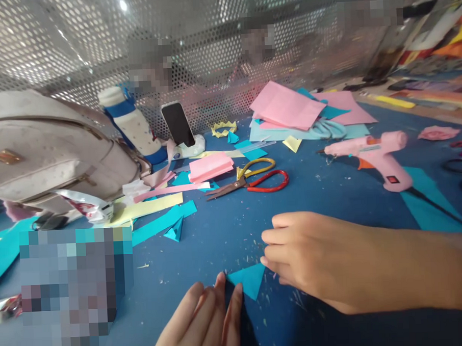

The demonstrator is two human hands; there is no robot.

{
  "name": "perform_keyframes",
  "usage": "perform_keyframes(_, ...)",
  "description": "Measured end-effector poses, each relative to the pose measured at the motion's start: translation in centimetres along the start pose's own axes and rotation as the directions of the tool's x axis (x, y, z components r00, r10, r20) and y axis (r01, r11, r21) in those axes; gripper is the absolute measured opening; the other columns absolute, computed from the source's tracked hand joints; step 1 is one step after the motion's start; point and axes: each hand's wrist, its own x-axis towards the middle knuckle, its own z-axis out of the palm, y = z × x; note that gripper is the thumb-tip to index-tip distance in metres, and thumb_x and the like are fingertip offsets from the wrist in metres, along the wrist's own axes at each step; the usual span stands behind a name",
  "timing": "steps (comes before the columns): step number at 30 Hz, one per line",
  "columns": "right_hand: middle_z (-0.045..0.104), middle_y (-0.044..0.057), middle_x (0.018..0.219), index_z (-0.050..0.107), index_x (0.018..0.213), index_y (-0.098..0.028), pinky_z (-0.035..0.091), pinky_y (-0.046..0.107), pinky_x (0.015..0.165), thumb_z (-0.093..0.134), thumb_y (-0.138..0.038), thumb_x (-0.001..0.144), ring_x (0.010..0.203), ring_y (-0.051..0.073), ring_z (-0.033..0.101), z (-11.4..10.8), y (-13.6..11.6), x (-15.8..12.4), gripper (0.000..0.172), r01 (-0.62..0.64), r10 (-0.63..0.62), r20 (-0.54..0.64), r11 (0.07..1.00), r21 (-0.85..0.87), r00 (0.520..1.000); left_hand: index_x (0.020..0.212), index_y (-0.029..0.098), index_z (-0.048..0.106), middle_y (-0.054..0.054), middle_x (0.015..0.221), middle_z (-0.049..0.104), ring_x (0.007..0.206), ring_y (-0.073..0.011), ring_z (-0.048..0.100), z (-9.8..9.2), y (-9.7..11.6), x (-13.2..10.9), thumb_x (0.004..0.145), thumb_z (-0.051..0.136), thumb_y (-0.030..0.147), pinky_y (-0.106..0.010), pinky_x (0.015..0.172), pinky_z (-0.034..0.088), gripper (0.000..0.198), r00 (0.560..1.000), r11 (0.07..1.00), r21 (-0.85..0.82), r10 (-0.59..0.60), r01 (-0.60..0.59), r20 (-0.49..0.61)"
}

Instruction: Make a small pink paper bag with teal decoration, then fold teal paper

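Observation:
A small folded piece of blue paper (249, 280), roughly triangular, lies low over the blue tabletop between my hands. My left hand (207, 322) comes in from the bottom edge, with its thumb and a fingertip closed at the paper's left corner. From the right reaches my right hand (315, 261), its fingers curled together and its lowest fingertip at the paper's upper right corner. Part of that grip is hidden behind the fingers. Ahead of my hands lie scissors (241, 184) with one yellow and one red handle, blades apart and pointing left.
A pink glue gun (371, 149) with a black cord rests at right on blue paper (427, 197). Pink sheets (285, 107) are piled behind. Coloured strips (160, 224), a phone (178, 124), a bottle (131, 124) and a pale backpack (49, 145) stand left, before a perforated metal panel (206, 56).

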Motion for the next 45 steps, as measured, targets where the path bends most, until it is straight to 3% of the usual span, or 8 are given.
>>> perform_keyframes(3, 0.06, 0.002, 0.076, 0.058, 0.077, -0.019, 0.025, 0.034, 0.06, 0.054, -0.03, 0.092, 0.068, 0.017, 0.044, 1.1, 0.6, 0.6, 0.019, -0.038, 0.041, -0.111, 0.999, 0.022, 0.993, 0.104, 0.012, 0.065, -0.006, 0.087, 0.073, 0.076, -0.0196, 0.058, 0.4, -0.6, 0.5, 0.096, 0.03, 0.009, -0.039, 0.084, 0.038, 0.036, 0.983, 0.977, -0.179, -0.136, 0.112, -0.126)
perform_keyframes(6, 0.06, 0.002, 0.084, 0.057, 0.09, -0.018, 0.027, 0.032, 0.061, 0.049, -0.047, 0.094, 0.072, 0.018, 0.048, 2.4, 1.3, 1.3, 0.03, -0.035, 0.046, -0.149, 0.996, 0.077, 0.988, 0.098, 0.012, 0.064, -0.005, 0.079, 0.067, 0.069, -0.0185, 0.052, 0.4, -1.5, 1.3, 0.095, 0.037, 0.01, -0.035, 0.072, 0.036, 0.027, 0.981, 0.954, -0.266, -0.167, 0.136, -0.096)
perform_keyframes(11, 0.061, 0.001, 0.084, 0.055, 0.088, -0.018, 0.03, 0.031, 0.064, 0.046, -0.031, 0.096, 0.073, 0.016, 0.049, 3.4, 1.0, 1.9, 0.017, -0.051, 0.067, -0.186, 0.995, 0.088, 0.98, 0.095, 0.014, 0.062, 0.0, 0.061, 0.055, 0.058, -0.016, 0.043, 0.4, -1.1, 1.8, 0.091, 0.049, 0.011, -0.032, 0.058, 0.029, 0.015, 0.972, 0.938, -0.323, -0.18, 0.124, -0.15)
perform_keyframes(17, 0.059, -0.001, 0.073, 0.054, 0.078, -0.019, 0.032, 0.028, 0.064, 0.054, -0.023, 0.086, 0.068, 0.014, 0.049, 3.8, 0.2, 1.9, 0.009, -0.143, 0.2, -0.254, 0.963, 0.227, 0.946, 0.108, 0.016, 0.065, -0.004, 0.09, 0.07, 0.072, -0.0175, 0.057, 0.7, -0.6, 2.0, 0.091, 0.05, 0.012, -0.032, 0.062, 0.039, 0.023, 0.983, 0.924, -0.362, -0.16, 0.12, -0.084)
perform_keyframes(24, 0.061, -0.004, 0.066, 0.061, 0.079, -0.019, 0.037, 0.023, 0.067, 0.069, -0.024, 0.08, 0.071, 0.012, 0.053, 3.1, 1.0, 1.7, 0.009, -0.188, 0.31, -0.136, 0.813, 0.551, 0.941, 0.11, 0.019, 0.066, -0.007, 0.102, 0.069, 0.08, -0.0206, 0.059, 2.4, -0.6, 0.6, 0.088, 0.046, 0.01, -0.034, 0.068, 0.044, 0.031, 0.977, 0.914, -0.375, -0.198, 0.154, -0.08)
perform_keyframes(35, 0.053, -0.005, 0.069, 0.05, 0.073, -0.019, 0.033, 0.021, 0.057, 0.059, -0.02, 0.08, 0.061, 0.008, 0.046, 3.3, 0.9, 1.6, 0.012, -0.302, 0.489, -0.064, 0.631, 0.715, 0.87, 0.125, 0.019, 0.061, -0.006, 0.114, 0.068, 0.092, -0.0214, 0.06, 2.5, -0.9, 0.5, 0.086, 0.048, 0.008, -0.037, 0.081, 0.047, 0.042, 0.977, 0.9, -0.407, -0.201, 0.154, -0.075)
perform_keyframes(39, 0.056, -0.004, 0.069, 0.047, 0.07, -0.019, 0.032, 0.021, 0.059, 0.06, -0.019, 0.078, 0.064, 0.009, 0.047, 3.3, 0.8, 1.6, 0.016, -0.318, 0.502, -0.102, 0.679, 0.661, 0.859, 0.129, 0.017, 0.057, -0.006, 0.121, 0.066, 0.098, -0.02, 0.061, 2.2, -1.7, 0.6, 0.085, 0.053, 0.008, -0.035, 0.086, 0.048, 0.046, 0.992, 0.916, -0.388, -0.124, 0.105, -0.024)
perform_keyframes(45, 0.056, -0.003, 0.063, 0.044, 0.065, -0.019, 0.032, 0.025, 0.066, 0.059, -0.02, 0.079, 0.066, 0.011, 0.048, 3.3, 0.8, 1.9, 0.02, -0.354, 0.494, -0.108, 0.742, 0.569, 0.862, 0.123, 0.016, 0.061, -0.006, 0.113, 0.07, 0.096, -0.0191, 0.064, 2.0, -1.6, 1.0, 0.083, 0.052, 0.007, -0.036, 0.087, 0.048, 0.042, 0.99, 0.9, -0.426, -0.127, 0.093, -0.054)
